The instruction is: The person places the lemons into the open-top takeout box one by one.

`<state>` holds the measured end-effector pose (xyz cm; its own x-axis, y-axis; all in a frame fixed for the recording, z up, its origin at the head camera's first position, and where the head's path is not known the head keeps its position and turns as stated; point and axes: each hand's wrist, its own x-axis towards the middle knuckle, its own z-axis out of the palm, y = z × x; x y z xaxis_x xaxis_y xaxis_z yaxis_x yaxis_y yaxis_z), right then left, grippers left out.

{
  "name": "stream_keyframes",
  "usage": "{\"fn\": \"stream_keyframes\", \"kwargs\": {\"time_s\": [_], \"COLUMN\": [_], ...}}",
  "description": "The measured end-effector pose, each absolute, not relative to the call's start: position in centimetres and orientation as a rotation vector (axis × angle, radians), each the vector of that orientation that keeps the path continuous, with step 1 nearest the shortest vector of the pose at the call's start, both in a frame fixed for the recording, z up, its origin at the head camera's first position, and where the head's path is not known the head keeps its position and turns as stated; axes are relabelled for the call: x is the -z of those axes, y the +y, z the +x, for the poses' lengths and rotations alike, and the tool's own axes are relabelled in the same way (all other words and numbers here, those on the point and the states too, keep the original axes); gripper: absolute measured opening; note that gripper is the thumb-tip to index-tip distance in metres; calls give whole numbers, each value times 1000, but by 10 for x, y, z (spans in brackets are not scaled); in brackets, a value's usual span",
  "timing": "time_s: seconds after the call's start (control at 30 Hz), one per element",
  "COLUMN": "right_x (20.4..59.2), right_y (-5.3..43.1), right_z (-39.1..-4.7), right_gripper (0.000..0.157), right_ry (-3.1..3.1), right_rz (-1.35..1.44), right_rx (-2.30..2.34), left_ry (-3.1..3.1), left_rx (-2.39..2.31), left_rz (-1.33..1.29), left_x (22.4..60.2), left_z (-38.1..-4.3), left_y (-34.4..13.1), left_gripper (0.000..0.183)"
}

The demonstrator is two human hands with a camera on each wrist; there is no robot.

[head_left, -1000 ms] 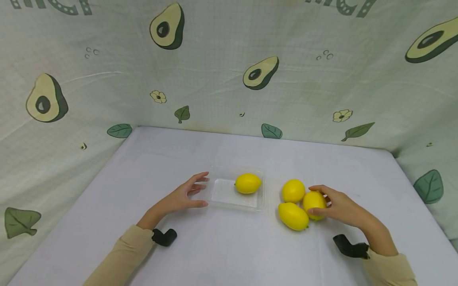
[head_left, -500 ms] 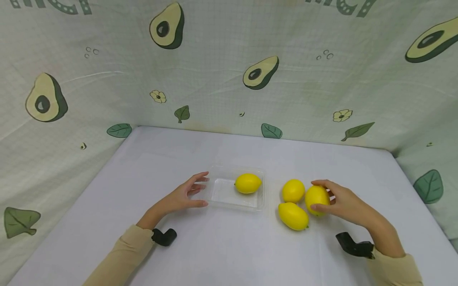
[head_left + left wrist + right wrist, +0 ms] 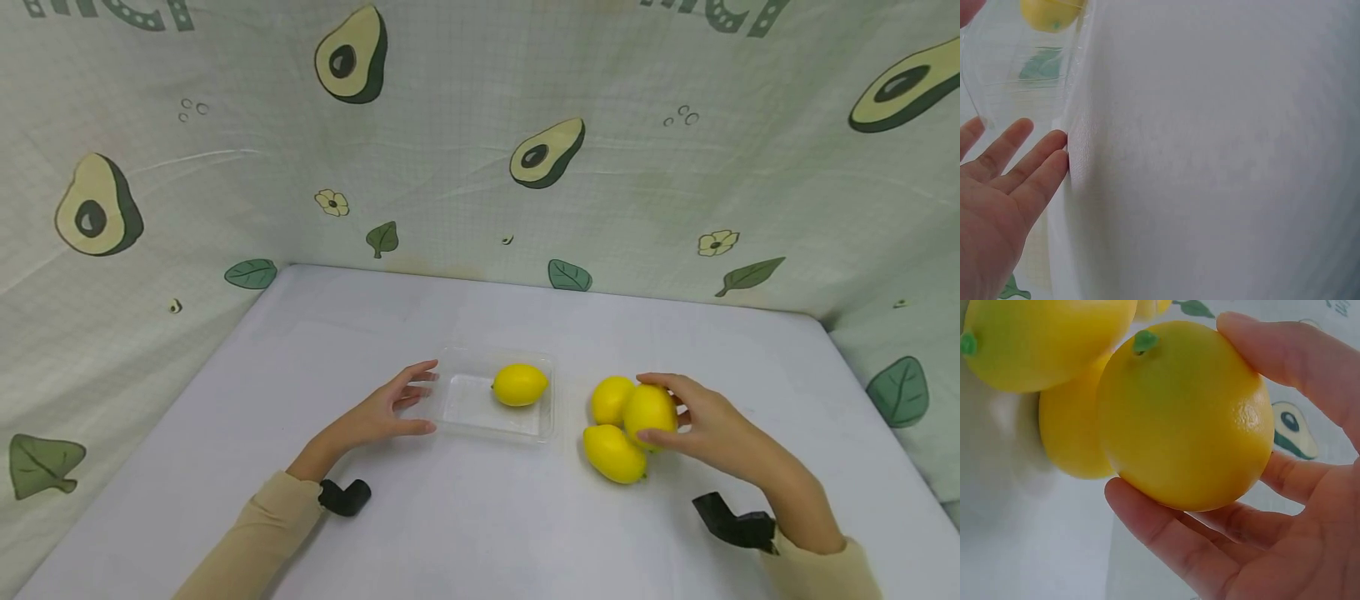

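My right hand [image 3: 708, 427] grips a yellow lemon [image 3: 649, 415] between thumb and fingers; its green stem tip shows in the right wrist view, where the held lemon [image 3: 1185, 419] fills the middle. Beside it on the table lie two more lemons, one behind [image 3: 611, 400] and one in front [image 3: 615, 455], partly overlapped by the held one. A clear plastic box [image 3: 465, 423] stands left of them with a single lemon [image 3: 520, 385] inside, toward its right end. At the box's left side rests my left hand [image 3: 378, 410], fingers spread and relaxed, fingertips right at the wall.
A white cloth covers the table [image 3: 480, 525]. Behind and at the sides hangs a pale green curtain [image 3: 450, 167] printed with avocados and leaves. A black wrist mount [image 3: 345, 498] sits on the left sleeve, another mount [image 3: 735, 523] on the right.
The right hand has lifted its lemon slightly, first drawing it right, away from the other two, then bringing it back left over them. The left hand and the box have stayed put.
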<state>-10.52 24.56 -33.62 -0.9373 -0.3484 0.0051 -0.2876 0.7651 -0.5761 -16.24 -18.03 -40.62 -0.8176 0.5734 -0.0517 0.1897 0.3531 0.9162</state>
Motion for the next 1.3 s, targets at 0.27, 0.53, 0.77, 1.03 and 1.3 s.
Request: {"fn": "stream_keyframes", "kwargs": {"time_s": [0.27, 0.53, 0.77, 1.03, 1.3], "right_x": [333, 327, 328, 328, 333], "right_y": [223, 202, 183, 163, 148], "right_z": [-102, -104, -111, -119, -125], "right_gripper": [68, 64, 63, 65, 72], "right_ry": [2865, 2829, 2763, 2712, 2744], "right_rz": [-601, -735, -782, -845, -818], "right_rx": [906, 976, 989, 968, 887], "left_ry": [2250, 2247, 2245, 2247, 2246], "left_rx": [-1456, -1460, -1461, -1459, -1465], "left_rz": [661, 657, 673, 663, 662], "left_x": [408, 405, 407, 406, 406], "left_z": [-164, -163, -163, -162, -162], "left_y": [-179, -180, -180, -180, -180], "left_gripper": [88, 89, 89, 89, 89]}}
